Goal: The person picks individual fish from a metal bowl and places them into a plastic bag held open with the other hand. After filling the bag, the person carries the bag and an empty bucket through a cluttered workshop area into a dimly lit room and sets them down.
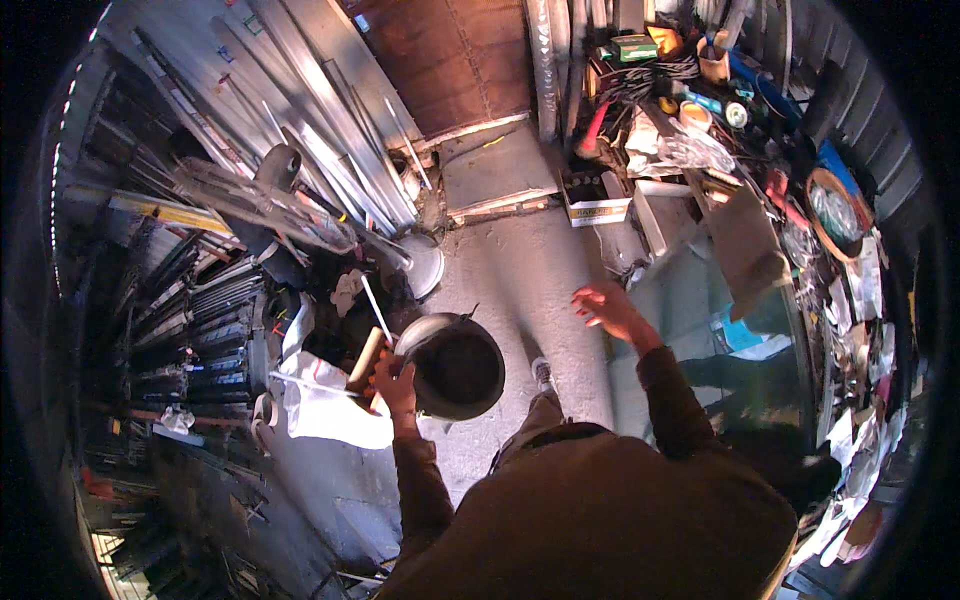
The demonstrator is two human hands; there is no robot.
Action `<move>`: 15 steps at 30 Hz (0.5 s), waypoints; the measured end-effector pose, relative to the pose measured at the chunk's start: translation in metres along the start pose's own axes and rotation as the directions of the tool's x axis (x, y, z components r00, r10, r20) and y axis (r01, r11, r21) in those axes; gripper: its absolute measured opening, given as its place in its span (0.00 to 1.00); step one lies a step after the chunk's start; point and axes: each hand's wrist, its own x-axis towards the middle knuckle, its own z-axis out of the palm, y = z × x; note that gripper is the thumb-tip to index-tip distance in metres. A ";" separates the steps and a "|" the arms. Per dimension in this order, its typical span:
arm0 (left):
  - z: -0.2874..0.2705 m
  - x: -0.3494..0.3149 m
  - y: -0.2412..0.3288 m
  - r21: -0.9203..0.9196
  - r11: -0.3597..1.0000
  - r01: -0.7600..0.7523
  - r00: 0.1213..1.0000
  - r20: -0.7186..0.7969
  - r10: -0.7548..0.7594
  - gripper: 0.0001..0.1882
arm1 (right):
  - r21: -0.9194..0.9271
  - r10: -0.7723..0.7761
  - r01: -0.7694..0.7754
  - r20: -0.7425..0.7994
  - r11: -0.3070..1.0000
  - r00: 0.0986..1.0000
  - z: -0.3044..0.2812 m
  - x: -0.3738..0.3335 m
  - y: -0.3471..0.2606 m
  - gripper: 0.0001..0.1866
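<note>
A round dark bucket (427, 332) stands in front of me, its inside in deep shadow. At its left rim, my left hand (394, 384) is closed, with the fingers curled against the edge. A light wooden piece (367, 358) and a thin white rod (376, 308) lie close by that hand; whether the fingers touch them is hard to see. My right hand (606, 308) is held out over the floor to the right, fingers apart, with nothing in it.
Long metal profiles (330, 130) lean at the left, above a fan-like stand with a round base (424, 266). A white sack (335, 412) lies left of the bucket. At right, a glass-like sheet (690, 380), a cardboard piece (745, 250) and a cluttered bench (690, 140) stand near.
</note>
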 end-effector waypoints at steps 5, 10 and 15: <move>0.127 0.175 0.042 0.063 0.992 0.108 0.983 0.144 -0.116 0.10 | 0.081 0.187 -0.171 -0.283 0.982 0.941 -0.106 0.083 -0.010 0.19; 0.223 0.372 0.033 0.046 0.998 -0.032 0.995 0.094 0.027 0.08 | 0.129 0.259 -0.225 -0.434 0.966 0.863 -0.200 0.164 -0.042 0.18; 0.334 0.533 0.139 0.181 0.974 -0.133 0.974 0.206 0.095 0.18 | 0.052 0.216 -0.214 -0.390 0.976 0.895 -0.279 0.326 -0.099 0.20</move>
